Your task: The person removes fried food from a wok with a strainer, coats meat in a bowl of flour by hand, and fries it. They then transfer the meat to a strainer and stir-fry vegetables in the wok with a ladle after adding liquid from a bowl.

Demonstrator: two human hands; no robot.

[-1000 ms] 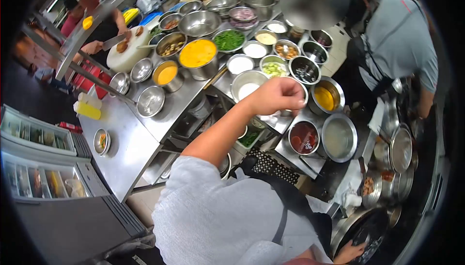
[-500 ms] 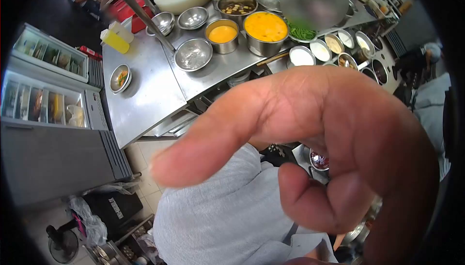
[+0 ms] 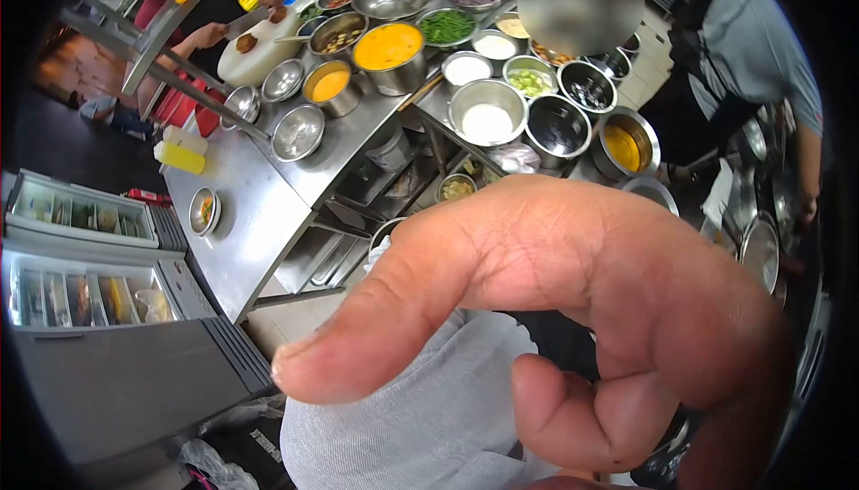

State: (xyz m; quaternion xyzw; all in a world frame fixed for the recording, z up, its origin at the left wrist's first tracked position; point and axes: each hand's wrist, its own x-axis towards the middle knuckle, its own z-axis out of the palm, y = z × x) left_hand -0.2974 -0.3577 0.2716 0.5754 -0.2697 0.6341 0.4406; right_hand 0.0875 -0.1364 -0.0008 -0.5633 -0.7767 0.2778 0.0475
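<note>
My right hand [image 3: 626, 275] fills the lower right of the head view, very close to the lens. One digit, seemingly the thumb, stretches out to the left, while another finger curls below it with a gap between them. Nothing shows in that gap; the rest of the hand runs out of the frame. Below and behind it is grey cloth [image 3: 403, 400], apparently my own clothing. My left hand is out of view. Beyond my hand stand a pot of white contents [image 3: 488, 121], a pot of dark liquid [image 3: 557, 125] and a pot of amber liquid [image 3: 629, 145].
A steel counter [image 3: 250, 248] carries metal bowls, yellow-filled pots [image 3: 387, 47] and squeeze bottles [image 3: 181, 157]. At the upper left, a co-worker's hands work over a white cutting board [image 3: 255, 59]. Open refrigerated drawers [image 3: 89, 298] stand left. Another person in grey [image 3: 752, 51] stands right.
The view has swung, bringing more pots and the person on the right into sight. My right hand keeps the same bent shape and sits slightly lower in the frame.
</note>
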